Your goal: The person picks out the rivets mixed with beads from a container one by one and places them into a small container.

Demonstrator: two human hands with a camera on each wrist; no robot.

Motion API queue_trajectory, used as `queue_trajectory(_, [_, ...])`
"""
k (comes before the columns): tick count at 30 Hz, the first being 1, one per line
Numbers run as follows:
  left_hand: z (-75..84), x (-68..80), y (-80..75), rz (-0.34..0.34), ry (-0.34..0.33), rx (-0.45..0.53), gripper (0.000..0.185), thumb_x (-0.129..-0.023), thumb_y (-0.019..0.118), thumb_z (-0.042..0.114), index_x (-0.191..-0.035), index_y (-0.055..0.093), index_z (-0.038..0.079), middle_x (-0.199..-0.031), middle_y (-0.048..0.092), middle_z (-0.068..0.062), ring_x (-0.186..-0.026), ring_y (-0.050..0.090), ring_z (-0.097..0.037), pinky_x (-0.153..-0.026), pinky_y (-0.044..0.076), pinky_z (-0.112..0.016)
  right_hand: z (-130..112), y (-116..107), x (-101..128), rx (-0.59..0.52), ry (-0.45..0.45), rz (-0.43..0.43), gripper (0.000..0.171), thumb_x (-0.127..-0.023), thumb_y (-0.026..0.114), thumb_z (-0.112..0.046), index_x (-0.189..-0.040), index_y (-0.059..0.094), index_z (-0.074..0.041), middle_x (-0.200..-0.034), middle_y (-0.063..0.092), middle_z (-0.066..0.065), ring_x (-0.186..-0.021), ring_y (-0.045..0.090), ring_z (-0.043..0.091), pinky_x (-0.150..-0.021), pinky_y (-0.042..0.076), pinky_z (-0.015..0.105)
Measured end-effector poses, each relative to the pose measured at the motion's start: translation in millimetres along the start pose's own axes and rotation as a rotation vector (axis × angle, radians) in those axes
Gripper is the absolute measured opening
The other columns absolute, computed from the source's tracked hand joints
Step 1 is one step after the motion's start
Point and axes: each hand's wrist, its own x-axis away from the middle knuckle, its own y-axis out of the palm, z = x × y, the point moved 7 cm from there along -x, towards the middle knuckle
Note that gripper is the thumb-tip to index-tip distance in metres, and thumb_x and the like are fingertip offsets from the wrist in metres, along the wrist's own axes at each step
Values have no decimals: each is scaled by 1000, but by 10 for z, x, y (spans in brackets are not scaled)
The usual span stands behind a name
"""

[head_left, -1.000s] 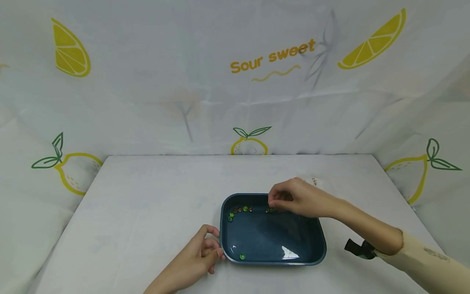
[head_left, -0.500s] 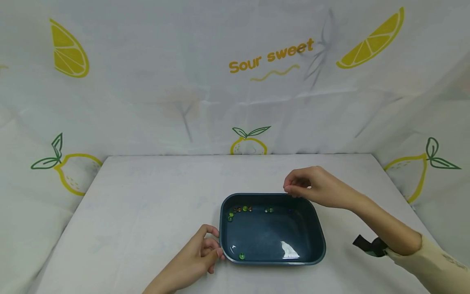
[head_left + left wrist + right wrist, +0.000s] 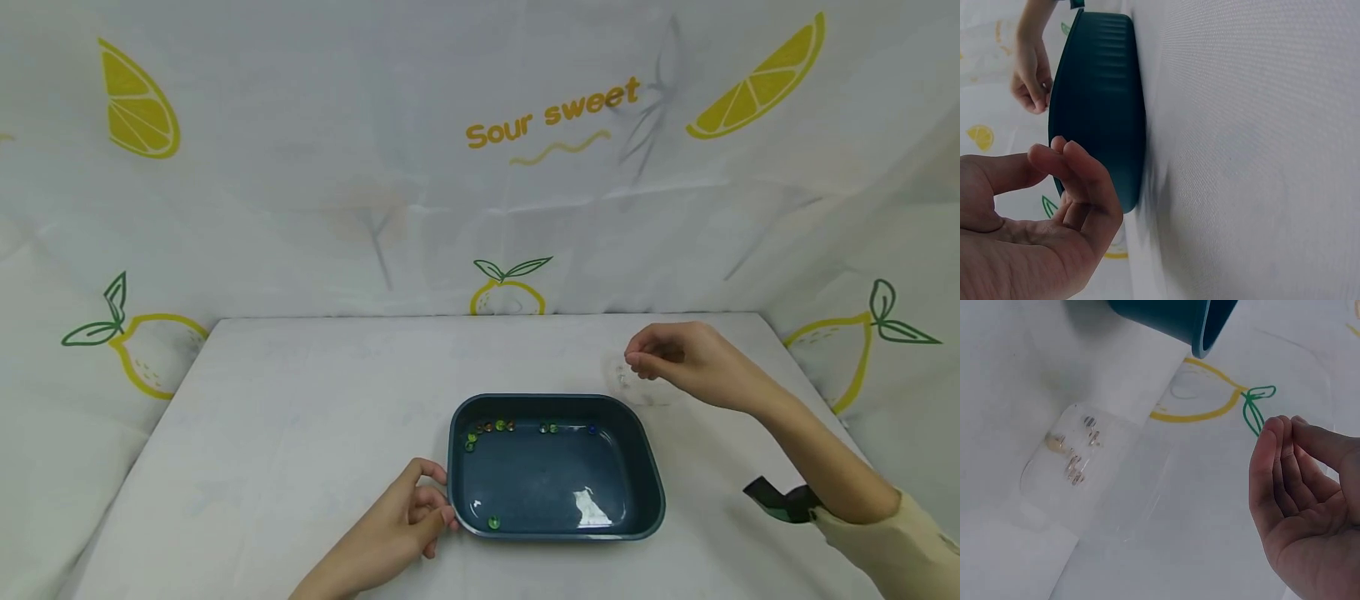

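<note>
Right hand (image 3: 678, 360), fingers curled, empty as far as visible, hovers over clear plastic container (image 3: 633, 379) lying on the surface (image 3: 300, 400) beyond the basin's (image 3: 555, 533) far right corner. Left hand (image 3: 405, 521) loosely curled against the basin's near-left rim, farther off.

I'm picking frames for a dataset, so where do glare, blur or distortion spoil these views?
Head view: a white glare patch sits in the tray, and the table edges splay from the wide lens. Left wrist view: the left hand looms large and soft. Right wrist view: the clear container barely stands out.
</note>
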Motion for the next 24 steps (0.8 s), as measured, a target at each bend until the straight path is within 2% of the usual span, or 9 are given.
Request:
queue_trajectory(11, [-16,6,-21,1,-14,-6,36,-109,57,10,-140,39,4,-102,71,-11,-69,58,-15,-62,50,-27,204,-133,91,79,-11,94,10,-96,80,-5,-101,76,-13,-84,72,-5,-73,65,2,-71,58,17])
queue_trajectory(24, [-28,50,-148,35,-19,-80,34,-108,55,7,-139,43,5,-104,73,-10,-71,60,-16,-63,49,-27,454,-135,141,150,35,113,6,-97,80,-8,-102,76,-10,-86,75,-3,-74,64,-1,-70,58,16])
